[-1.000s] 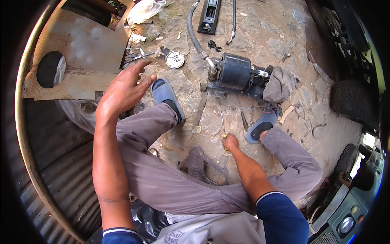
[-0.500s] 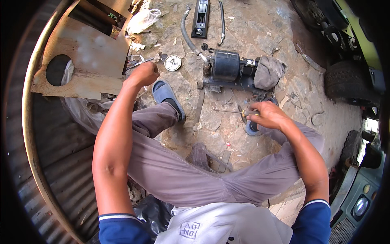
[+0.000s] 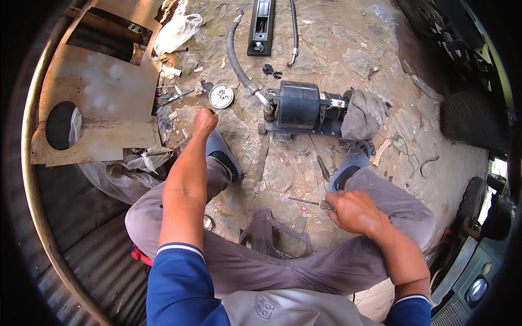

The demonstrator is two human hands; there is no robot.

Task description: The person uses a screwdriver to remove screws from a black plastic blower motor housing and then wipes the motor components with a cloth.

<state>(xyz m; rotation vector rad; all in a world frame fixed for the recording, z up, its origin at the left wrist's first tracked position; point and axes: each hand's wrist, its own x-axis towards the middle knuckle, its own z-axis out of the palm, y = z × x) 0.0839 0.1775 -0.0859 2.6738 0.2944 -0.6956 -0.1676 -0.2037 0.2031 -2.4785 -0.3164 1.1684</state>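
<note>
item one, right hand (image 3: 356, 213): fingers curled round the handle of a screwdriver (image 3: 324, 205), its shaft pointing left over the stony ground (image 3: 277, 176), near the bent right knee.
item two, left hand (image 3: 204, 120): fingers bunched together, just beside the near rim of a round tin (image 3: 231, 101) holding small dark pieces (image 3: 222, 93); whether they pinch anything, i cannot tell from where i stand.
item three, black motor unit (image 3: 298, 104): on the ground ahead, hose (image 3: 236, 60) at its left end, grey cloth (image 3: 365, 114) over its right.
step in hand, as i judge it: a reach to the tin, to pick or drop a small piece, the screwdriver idle meanwhile.
next move, likewise judged: calls for a light fingertip pinch or release, without tipping the tin.
changes since the earlier frame: left hand nearer the tin, where a clear gap lay; right hand and screwdriver drawn back from the motor unit toward the lap
</note>
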